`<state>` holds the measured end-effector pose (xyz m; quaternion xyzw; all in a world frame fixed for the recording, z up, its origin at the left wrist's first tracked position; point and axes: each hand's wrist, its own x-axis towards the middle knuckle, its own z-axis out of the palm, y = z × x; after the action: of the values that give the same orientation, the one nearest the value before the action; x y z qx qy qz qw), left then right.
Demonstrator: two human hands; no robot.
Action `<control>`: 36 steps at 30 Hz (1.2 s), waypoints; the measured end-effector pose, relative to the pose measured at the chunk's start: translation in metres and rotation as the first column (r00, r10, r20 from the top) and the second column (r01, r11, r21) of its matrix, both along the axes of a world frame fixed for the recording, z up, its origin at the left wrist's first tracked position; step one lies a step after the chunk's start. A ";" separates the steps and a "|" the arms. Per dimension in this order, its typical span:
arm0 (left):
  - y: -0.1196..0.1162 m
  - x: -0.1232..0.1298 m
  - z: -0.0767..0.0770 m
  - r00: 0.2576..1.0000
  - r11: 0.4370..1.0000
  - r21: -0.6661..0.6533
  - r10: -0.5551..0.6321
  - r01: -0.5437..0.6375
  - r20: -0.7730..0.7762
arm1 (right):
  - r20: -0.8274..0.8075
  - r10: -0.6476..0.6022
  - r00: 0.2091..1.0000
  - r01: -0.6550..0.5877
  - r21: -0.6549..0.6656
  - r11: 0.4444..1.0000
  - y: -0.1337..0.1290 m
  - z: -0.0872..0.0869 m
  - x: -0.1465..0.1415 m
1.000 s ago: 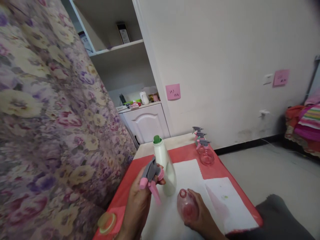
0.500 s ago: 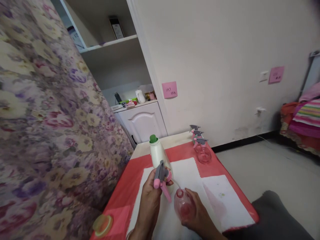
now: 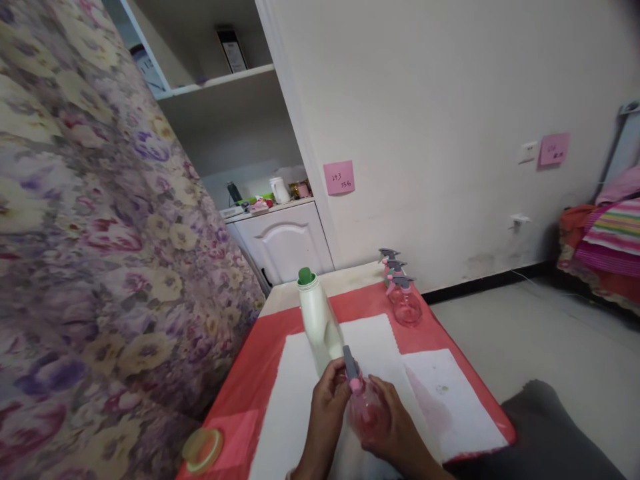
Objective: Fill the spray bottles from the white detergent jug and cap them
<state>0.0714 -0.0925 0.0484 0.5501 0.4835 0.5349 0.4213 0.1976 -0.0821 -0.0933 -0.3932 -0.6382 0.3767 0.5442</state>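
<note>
- Resting at the mouth of a round, clear pink plastic bottle (image 3: 369, 415), the grey-and-pink spray head (image 3: 351, 371) is pinched by the left hand's (image 3: 330, 393) fingers.
- The bottle is grasped around its side by the right hand (image 3: 393, 423), near the pale green handled plastic jug (image 3: 319, 320), above white paper (image 3: 287, 393).

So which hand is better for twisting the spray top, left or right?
The left, I'd say. The left hand has its fingers at the spray top, while the right hand is curled around the side of the pink bottle, so it seems better placed to hold that steady.
</note>
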 end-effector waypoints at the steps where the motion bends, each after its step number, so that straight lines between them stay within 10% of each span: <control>1: 0.001 0.000 -0.005 1.000 1.000 -0.002 -0.007 0.007 -0.010 | -0.005 0.002 1.000 -0.002 0.001 1.000 0.000 0.001 0.001; 36: 0.000 -0.004 -0.038 0.959 0.994 0.107 0.005 0.026 -0.282 | -0.045 0.025 0.999 -0.026 -0.010 1.000 0.001 -0.007 -0.005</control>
<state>0.0674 -0.0925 0.0109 0.6456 0.5056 0.4746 0.3199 0.1926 -0.0813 -0.1002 -0.3793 -0.6288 0.3957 0.5516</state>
